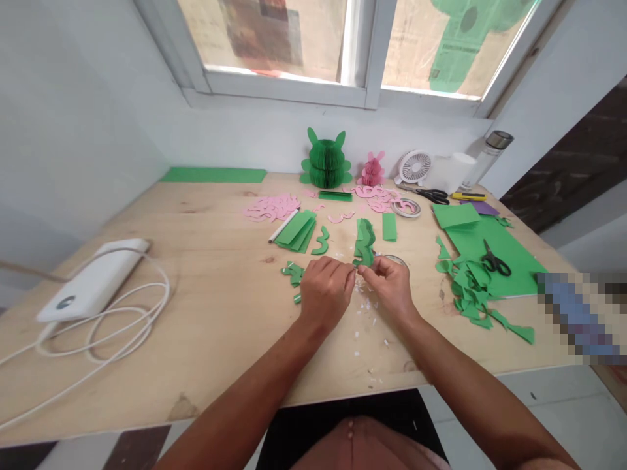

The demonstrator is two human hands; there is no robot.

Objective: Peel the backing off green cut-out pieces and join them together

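Observation:
My left hand (326, 290) and my right hand (389, 284) meet at the middle of the wooden table (220, 313), fingertips pinched together. Between them is something small that I cannot make out. My right hand's fingers also touch the near end of a stack of green cut-out paper shapes (365, 240). A roll of tape (396, 261) lies just behind my right hand. Small white paper bits (369, 313) are scattered under and in front of both hands. Green scraps (292, 273) lie left of my left hand.
Folded green strips (296, 230), pink cut-outs (272, 207), a green honeycomb figure (326, 160), a pink one (372, 171), a fan (414, 166) and tape (406, 207) lie farther back. Green sheets, scraps and scissors (494, 259) are right. A white power bank (93, 281) with cable sits left.

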